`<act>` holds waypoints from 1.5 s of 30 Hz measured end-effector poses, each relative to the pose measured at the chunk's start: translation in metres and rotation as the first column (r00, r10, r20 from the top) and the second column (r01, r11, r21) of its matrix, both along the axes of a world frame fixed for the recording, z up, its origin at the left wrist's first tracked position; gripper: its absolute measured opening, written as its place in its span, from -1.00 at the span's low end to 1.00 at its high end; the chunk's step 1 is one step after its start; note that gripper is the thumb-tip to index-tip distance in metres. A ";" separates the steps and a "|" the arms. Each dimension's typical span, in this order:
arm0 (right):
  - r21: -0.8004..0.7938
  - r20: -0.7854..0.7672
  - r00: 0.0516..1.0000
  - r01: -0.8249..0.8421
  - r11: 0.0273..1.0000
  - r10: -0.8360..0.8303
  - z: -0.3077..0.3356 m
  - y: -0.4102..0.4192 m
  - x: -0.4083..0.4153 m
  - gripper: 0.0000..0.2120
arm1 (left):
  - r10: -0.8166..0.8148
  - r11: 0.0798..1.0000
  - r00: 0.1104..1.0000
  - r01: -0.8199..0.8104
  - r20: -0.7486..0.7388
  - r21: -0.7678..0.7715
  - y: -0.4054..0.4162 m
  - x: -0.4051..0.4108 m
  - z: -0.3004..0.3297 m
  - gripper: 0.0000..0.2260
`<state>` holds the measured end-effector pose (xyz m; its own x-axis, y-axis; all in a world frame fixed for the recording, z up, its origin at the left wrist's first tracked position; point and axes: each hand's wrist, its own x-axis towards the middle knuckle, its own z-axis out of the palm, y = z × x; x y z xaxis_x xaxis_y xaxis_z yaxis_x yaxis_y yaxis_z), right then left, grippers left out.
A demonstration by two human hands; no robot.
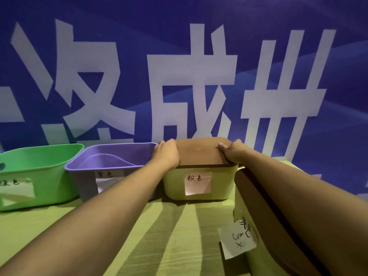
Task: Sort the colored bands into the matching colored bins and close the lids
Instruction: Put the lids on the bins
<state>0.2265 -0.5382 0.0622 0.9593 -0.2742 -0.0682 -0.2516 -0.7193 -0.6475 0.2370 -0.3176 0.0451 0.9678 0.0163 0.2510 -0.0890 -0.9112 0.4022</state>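
Note:
A brown lid lies on top of a pale yellow bin that carries a pink paper label. My left hand grips the lid's left edge and my right hand grips its right edge, fingers curled over the rim. To the left stand a purple bin and a green bin, both without lids. No colored bands show in this view.
A second pale bin with a brown lid and a white label stands at the near right, under my right forearm. The yellow-green tablecloth covers the table. A blue banner with large white characters fills the background.

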 end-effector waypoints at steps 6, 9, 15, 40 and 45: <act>-0.033 -0.025 1.000 -0.001 0.999 0.000 0.000 -0.005 0.000 -0.42 | -0.099 0.975 0.992 0.114 -0.083 0.189 -0.002 0.000 0.002 -0.67; 0.015 -0.069 0.998 0.013 1.000 -0.012 0.005 -0.001 0.001 -0.42 | -0.094 0.977 0.988 0.115 -0.120 0.180 0.000 0.000 0.010 -0.60; -0.408 0.051 0.984 -0.134 0.903 0.170 -0.004 0.013 0.009 -0.45 | -0.066 0.986 0.996 0.075 -0.060 0.151 -0.010 0.007 0.008 -0.46; -0.531 -0.081 0.954 -0.287 0.797 0.290 -0.005 0.012 0.010 -0.34 | -0.049 0.999 0.994 0.050 0.099 -0.005 -0.008 0.000 0.002 -0.52; -0.716 0.120 0.937 -0.147 0.682 0.328 0.009 0.039 -0.022 -0.45 | -0.049 0.991 0.975 0.075 0.218 -0.114 0.015 -0.041 0.013 -0.59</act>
<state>0.2041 -0.4989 0.0708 0.9608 0.0832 0.2645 0.0752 -0.9964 0.0400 0.1959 -0.3031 0.0579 0.8920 0.0005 0.4521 -0.2398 -0.8472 0.4740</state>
